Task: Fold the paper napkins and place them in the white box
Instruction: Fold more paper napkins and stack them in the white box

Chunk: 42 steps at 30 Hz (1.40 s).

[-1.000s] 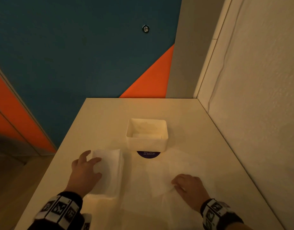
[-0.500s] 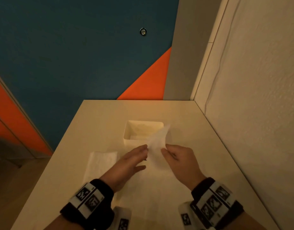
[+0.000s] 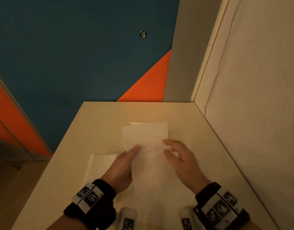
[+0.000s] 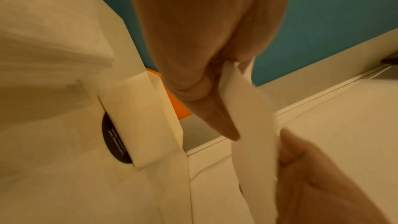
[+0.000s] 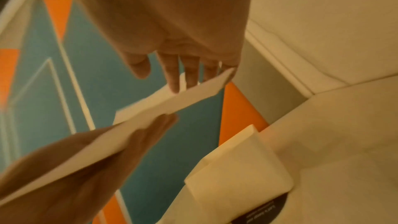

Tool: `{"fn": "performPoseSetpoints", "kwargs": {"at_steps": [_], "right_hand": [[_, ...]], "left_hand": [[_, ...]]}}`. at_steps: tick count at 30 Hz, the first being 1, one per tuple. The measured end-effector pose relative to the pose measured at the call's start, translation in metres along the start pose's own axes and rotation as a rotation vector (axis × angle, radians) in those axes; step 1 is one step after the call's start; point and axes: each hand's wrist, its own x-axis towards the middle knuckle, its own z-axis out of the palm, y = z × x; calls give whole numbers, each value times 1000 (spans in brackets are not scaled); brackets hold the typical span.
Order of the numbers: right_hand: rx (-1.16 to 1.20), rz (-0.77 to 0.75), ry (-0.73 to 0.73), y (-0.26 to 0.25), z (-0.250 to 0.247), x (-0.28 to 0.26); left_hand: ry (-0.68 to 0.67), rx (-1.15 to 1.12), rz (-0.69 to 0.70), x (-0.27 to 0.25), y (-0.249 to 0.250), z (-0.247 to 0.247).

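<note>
Seen from above: a thin white paper napkin (image 3: 147, 156) held up in the air over a cream-coloured tabletop (image 3: 99, 123), between two bare hands. Left hand (image 3: 121, 170) gripping the napkin's left edge, thumb on top, fingers straight beneath the sheet. Right hand (image 3: 181, 158) at the right edge, fingers spread and nearly straight, tips touching the paper; firm grasp or light touch, cannot tell. Directly behind the raised sheet, mostly hidden by it, a small white rectangular box (image 4: 142, 117) resting on a dark round sticker (image 4: 116, 144). To the left on the tabletop, a flat stack of white napkins (image 3: 99, 165), just beside the left wrist. Black wristbands with checkered markers on both wrists. Beyond the tabletop, a teal and orange wall (image 3: 76, 55); to the right, a textured cream wall (image 3: 259, 97).
</note>
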Motion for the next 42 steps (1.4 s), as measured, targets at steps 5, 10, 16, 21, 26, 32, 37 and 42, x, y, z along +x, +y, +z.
{"fn": "performPoseSetpoints", "kwargs": {"at_steps": [5, 10, 16, 21, 26, 32, 37, 42], "right_hand": [[211, 352, -147, 1, -24, 4], [522, 358, -198, -1, -25, -2], [669, 373, -114, 4, -29, -1], [722, 340, -111, 4, -32, 0], [749, 390, -128, -1, -38, 1], [383, 183, -169, 1, -39, 9], [131, -12, -274, -14, -32, 20], [16, -165, -227, -22, -23, 33]], "left_hand": [[-89, 8, -28, -3, 8, -7], [-143, 107, -49, 0, 13, -8], [-164, 305, 48, 3, 21, -19], [-149, 342, 96, 4, 26, -24], [-171, 352, 98, 1, 31, -28], [-265, 493, 105, -1, 34, -23], [-386, 722, 125, 4, 32, -6], [-348, 846, 182, 11, 26, 3]]}}
